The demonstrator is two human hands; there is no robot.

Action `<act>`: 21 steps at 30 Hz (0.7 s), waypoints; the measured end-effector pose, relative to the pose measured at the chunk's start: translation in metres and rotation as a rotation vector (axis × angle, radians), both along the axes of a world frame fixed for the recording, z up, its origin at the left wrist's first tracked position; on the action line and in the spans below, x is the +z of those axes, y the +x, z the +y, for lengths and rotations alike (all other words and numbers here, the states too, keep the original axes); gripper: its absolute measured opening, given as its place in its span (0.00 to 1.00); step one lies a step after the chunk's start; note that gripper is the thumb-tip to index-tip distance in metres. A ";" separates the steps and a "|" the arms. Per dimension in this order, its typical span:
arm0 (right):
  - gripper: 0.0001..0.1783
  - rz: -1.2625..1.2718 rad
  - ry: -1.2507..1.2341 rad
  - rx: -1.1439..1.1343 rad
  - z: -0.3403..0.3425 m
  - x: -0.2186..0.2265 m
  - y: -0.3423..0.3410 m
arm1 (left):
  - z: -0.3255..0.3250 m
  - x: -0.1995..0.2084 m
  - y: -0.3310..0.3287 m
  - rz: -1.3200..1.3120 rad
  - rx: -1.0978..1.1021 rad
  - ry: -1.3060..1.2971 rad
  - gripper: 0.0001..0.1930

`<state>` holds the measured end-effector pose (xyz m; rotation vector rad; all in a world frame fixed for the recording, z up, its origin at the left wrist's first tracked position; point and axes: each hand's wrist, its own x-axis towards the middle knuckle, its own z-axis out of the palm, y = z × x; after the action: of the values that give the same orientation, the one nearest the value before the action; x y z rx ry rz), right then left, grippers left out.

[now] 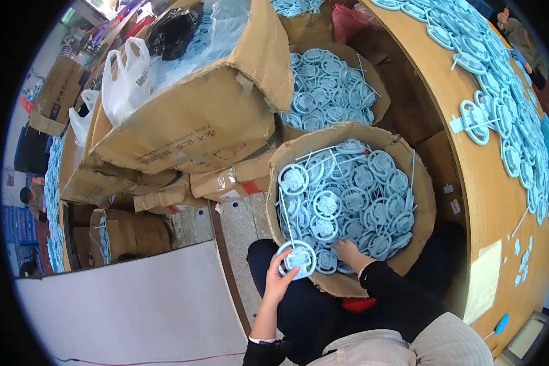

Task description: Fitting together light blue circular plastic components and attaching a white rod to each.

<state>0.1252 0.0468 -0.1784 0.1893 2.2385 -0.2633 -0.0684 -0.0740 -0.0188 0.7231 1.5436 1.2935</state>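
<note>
My left hand (279,282) is closed on a light blue plastic ring-shaped part (298,260) with a flat piece in its middle. It is held over the near left rim of a cardboard box (423,177). A thin blue rod (285,213) rises beside that part; whether they are joined I cannot tell. My right hand (349,252) reaches over the box's near edge into a heap of similar blue parts (363,198). Its visible fingers look apart and touch the heap; some fingertips are hidden among the parts.
A wooden table (479,201) on the right carries many loose blue parts (511,122) and a blue-handled tool (501,324). Behind my box stands another filled box (329,91). A large carton (189,119) with a white plastic bag (127,79) is at left, beyond a pale panel (134,299).
</note>
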 end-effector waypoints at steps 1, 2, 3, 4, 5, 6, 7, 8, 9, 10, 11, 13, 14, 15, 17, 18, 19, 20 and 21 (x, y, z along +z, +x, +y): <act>0.17 -0.056 -0.027 0.053 0.000 -0.003 -0.001 | -0.001 -0.001 -0.001 -0.001 -0.005 -0.021 0.23; 0.18 -0.027 0.003 -0.029 0.002 -0.044 0.022 | 0.015 0.003 0.007 -0.054 -0.020 0.007 0.23; 0.18 -0.014 -0.012 -0.020 0.000 -0.042 0.013 | 0.011 0.001 0.003 -0.041 -0.011 -0.008 0.23; 0.18 -0.046 -0.028 0.058 -0.002 -0.030 0.005 | 0.004 0.000 -0.001 -0.057 -0.001 -0.023 0.23; 0.18 -0.081 -0.040 0.133 -0.002 -0.017 -0.002 | 0.000 -0.001 -0.003 -0.077 0.006 -0.033 0.23; 0.21 -0.121 -0.020 0.160 -0.002 -0.010 -0.005 | 0.002 0.002 -0.001 -0.087 0.016 -0.045 0.23; 0.21 -0.126 -0.020 0.149 -0.005 -0.025 0.003 | 0.009 0.003 0.000 -0.093 0.004 -0.044 0.23; 0.22 -0.003 0.037 -0.001 -0.012 -0.041 0.012 | 0.016 0.003 0.001 -0.073 -0.023 -0.021 0.23; 0.24 0.127 0.086 -0.139 -0.016 -0.041 0.011 | 0.017 0.003 0.000 -0.048 -0.037 -0.007 0.22; 0.26 0.101 0.056 -0.048 -0.014 -0.042 0.011 | 0.017 0.004 -0.002 -0.086 -0.027 -0.018 0.22; 0.26 0.100 0.052 -0.049 -0.017 -0.042 0.009 | 0.017 0.004 -0.002 -0.087 -0.027 -0.023 0.22; 0.26 0.132 0.008 -0.285 -0.018 -0.042 0.006 | 0.019 0.005 -0.002 -0.102 -0.025 -0.012 0.22; 0.26 0.134 0.011 -0.290 -0.015 -0.042 0.009 | 0.021 0.005 0.000 -0.100 -0.031 -0.009 0.22; 0.25 0.177 0.000 -0.249 -0.013 -0.040 0.011 | 0.020 0.004 0.001 -0.096 -0.017 -0.005 0.22; 0.25 0.263 -0.016 -0.169 -0.007 -0.037 0.015 | 0.018 0.002 0.000 -0.088 -0.015 0.005 0.22; 0.22 0.273 0.001 -0.058 0.000 -0.024 0.018 | 0.017 -0.002 0.000 -0.050 -0.014 -0.005 0.22; 0.22 0.275 0.009 -0.064 0.000 -0.019 0.017 | 0.014 -0.003 0.001 -0.011 -0.013 -0.013 0.22; 0.18 0.283 -0.032 -0.284 -0.003 -0.013 0.014 | 0.011 -0.003 0.000 -0.009 -0.021 -0.004 0.22; 0.15 0.287 -0.063 -0.505 -0.002 -0.007 0.018 | 0.012 -0.001 0.001 -0.062 -0.003 -0.026 0.23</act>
<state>0.1433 0.0445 -0.1855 0.7256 2.4297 -0.6658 -0.0673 -0.0625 -0.0200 0.6627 1.5066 1.2797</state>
